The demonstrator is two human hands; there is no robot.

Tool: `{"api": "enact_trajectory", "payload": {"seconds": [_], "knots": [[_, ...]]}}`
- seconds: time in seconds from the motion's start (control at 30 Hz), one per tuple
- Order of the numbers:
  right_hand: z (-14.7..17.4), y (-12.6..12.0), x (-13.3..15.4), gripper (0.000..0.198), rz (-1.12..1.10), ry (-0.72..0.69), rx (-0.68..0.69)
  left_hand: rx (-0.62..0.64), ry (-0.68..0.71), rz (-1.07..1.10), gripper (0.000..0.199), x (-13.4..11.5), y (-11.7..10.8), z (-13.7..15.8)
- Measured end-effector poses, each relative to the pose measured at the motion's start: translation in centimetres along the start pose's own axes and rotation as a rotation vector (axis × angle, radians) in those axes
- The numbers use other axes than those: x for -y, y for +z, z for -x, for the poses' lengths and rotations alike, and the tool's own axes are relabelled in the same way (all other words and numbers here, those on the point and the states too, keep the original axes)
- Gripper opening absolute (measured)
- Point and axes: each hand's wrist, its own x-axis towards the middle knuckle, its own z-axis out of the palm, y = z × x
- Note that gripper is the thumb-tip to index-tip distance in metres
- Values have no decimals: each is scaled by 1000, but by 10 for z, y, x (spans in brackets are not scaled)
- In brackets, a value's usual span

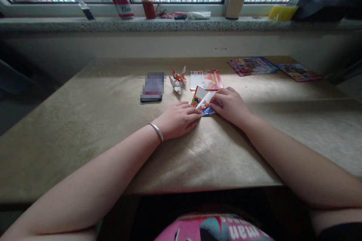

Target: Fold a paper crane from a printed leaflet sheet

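Note:
A folded piece of colourful printed paper (204,102) lies on the table between my hands, its white inner side partly showing. My left hand (181,119) rests flat on the table, fingers stretched out and their tips on the paper's lower left edge. The paper's right side is pinched between the thumb and fingers of my right hand (230,106), which hide that part of it. Just beyond are two folded paper figures (178,80) with pointed tips. To their right sits a stack of printed paper sheets (206,79).
A blurred-out phone-like object (152,86) lies left of the paper figures. Colourful printed booklets (253,65) and another one (299,72) are at the back right. On the stone windowsill (181,25) stand a red can (121,3), a red lighter-like container (148,7) and a yellow object (283,12).

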Motion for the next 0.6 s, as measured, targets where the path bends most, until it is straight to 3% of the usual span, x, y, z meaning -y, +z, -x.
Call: {"api": "enact_trajectory", "payload": {"seconds": [0.07,0.17,0.3,0.6], "knots": [[2,-5,7,21,-34,-169,60,-2,0,0,31,0,0,0],[3,-8,16,16,-55,-275,122,-10,9,17,31,1,1,0],[3,-9,19,20,-90,-288,203,-18,16,51,30,3,2,0],[5,-12,23,28,-27,-337,211,2,25,110,26,5,-1,1]]}}
